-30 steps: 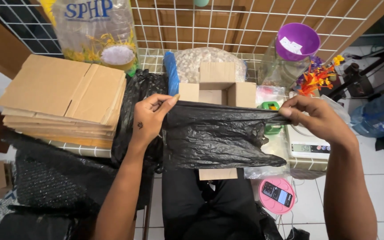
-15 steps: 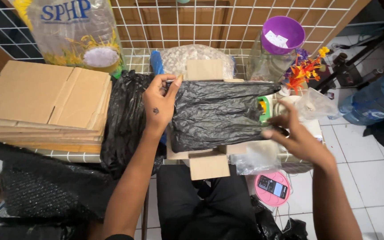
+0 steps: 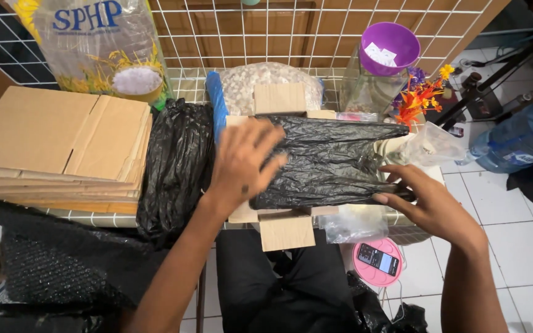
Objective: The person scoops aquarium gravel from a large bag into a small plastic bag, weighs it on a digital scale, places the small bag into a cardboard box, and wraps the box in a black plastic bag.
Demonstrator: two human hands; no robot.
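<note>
The black plastic bag [image 3: 331, 160] is thin, glossy and full of wrinkles. It lies spread flat and stretched sideways over the open cardboard box [image 3: 285, 228], and it covers almost the whole opening. Its right end reaches past the box edge, and its upper right corner is pulled into a point. The box is plain brown and stands upright on the tabletop [image 3: 112, 219]. Its flaps are folded outward; one flap shows behind the bag and one hangs down in front.

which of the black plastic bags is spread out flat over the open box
The black bag under both hands, lying across the open cardboard box. The other black bags sit bunched in a heap to its left, beside the flat cardboard stack.
</note>
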